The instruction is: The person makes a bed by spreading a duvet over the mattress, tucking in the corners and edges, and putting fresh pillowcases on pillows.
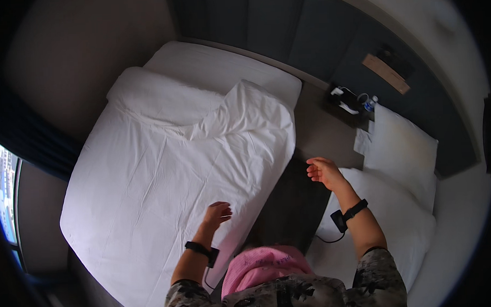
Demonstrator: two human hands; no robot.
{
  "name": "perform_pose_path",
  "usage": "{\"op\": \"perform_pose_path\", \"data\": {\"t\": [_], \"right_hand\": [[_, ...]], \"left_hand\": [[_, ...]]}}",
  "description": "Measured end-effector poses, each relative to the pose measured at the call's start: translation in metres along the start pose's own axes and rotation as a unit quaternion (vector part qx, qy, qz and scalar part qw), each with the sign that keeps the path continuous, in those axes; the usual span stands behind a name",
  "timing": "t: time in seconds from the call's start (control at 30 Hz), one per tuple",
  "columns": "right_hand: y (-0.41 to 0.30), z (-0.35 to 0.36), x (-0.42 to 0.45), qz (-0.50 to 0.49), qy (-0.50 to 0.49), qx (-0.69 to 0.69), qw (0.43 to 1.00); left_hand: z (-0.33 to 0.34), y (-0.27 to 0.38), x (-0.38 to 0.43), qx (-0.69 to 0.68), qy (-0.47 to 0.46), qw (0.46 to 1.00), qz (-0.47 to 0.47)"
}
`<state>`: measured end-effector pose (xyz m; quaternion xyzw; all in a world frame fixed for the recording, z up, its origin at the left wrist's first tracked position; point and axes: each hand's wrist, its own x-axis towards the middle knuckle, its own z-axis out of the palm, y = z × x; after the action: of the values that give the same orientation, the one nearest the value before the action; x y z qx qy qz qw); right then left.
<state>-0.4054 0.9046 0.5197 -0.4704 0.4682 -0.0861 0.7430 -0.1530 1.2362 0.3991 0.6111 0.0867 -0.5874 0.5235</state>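
Above the right side of a large bed, my left hand [218,213] hangs with slightly bent fingers and nothing in it. My right hand [324,173] is raised over the gap between the two beds, near the smaller bed's edge, also holding nothing. A white duvet [149,189] covers the large bed, wrinkled, with its upper right part folded and bunched. Beyond it a bare white mattress or sheet end [226,69] shows at the headboard. On the smaller bed lie a white cover [389,213] and a white pillow [399,144] leaning near the wall.
Between the beds' heads, a dark nightstand [337,105] holds white items and a plastic bottle [370,103]. A dark panelled headboard [273,26] lines the wall. Dark floor [287,200] runs between the beds. A dark curtain [34,136] hangs beside the window [4,194] at left.
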Motion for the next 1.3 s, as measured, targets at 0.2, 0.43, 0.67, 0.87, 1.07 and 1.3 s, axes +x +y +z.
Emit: {"op": "perform_pose_path", "data": {"t": [0.2,0.43,0.67,0.87,1.07,1.3], "right_hand": [[-0.076,0.005,0.204,-0.061,-0.009,-0.091,0.994],[-0.137,0.076,0.414,-0.105,-0.034,-0.248,0.962],[-0.17,0.107,0.36,-0.05,-0.321,-0.195,0.925],[-0.075,0.068,0.161,-0.561,-0.424,-0.444,0.555],[0.066,-0.005,0.151,-0.239,-0.287,-0.474,0.798],[0.069,-0.037,0.224,-0.36,0.079,-0.409,0.835]], "left_hand": [[0.077,0.06,0.113,-0.108,-0.036,0.993,0.026],[0.146,0.087,0.213,-0.29,-0.023,0.956,0.041],[0.177,0.098,0.254,-0.356,-0.018,0.934,-0.034],[0.17,0.076,0.158,-0.219,0.04,0.938,0.265],[0.102,-0.011,0.114,-0.534,-0.05,0.838,0.096],[0.127,-0.053,0.117,-0.286,-0.016,0.958,0.02]]}}
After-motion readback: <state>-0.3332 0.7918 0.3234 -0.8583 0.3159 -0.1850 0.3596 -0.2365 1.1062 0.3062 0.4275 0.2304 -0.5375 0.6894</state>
